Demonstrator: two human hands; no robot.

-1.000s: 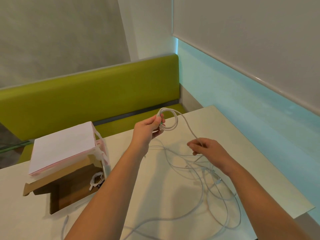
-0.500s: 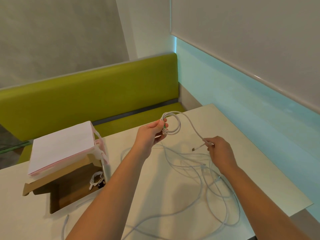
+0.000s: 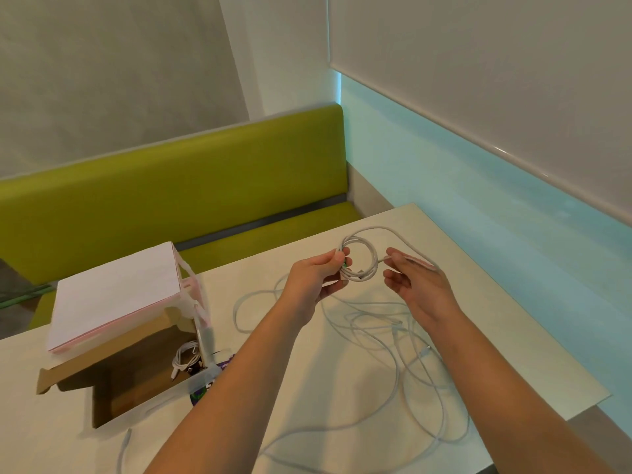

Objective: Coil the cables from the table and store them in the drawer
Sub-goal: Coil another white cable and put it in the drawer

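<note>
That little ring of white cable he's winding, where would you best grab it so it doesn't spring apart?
Probably pinch across the whole bundle of the coiled white cable at its left edge, coming in from the left, as the left hand does. There the loops lie stacked together, while the loose end leaves rightward toward the right hand.

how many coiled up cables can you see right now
2. One coil is pinched in the left hand, above the table. One coiled cable lies in the open drawer. More may be hidden inside.

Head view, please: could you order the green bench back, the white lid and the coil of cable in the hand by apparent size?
1. Green bench back, though farthest away.
2. White lid.
3. Coil of cable pinched in the left hand, clearly smallest.
</note>
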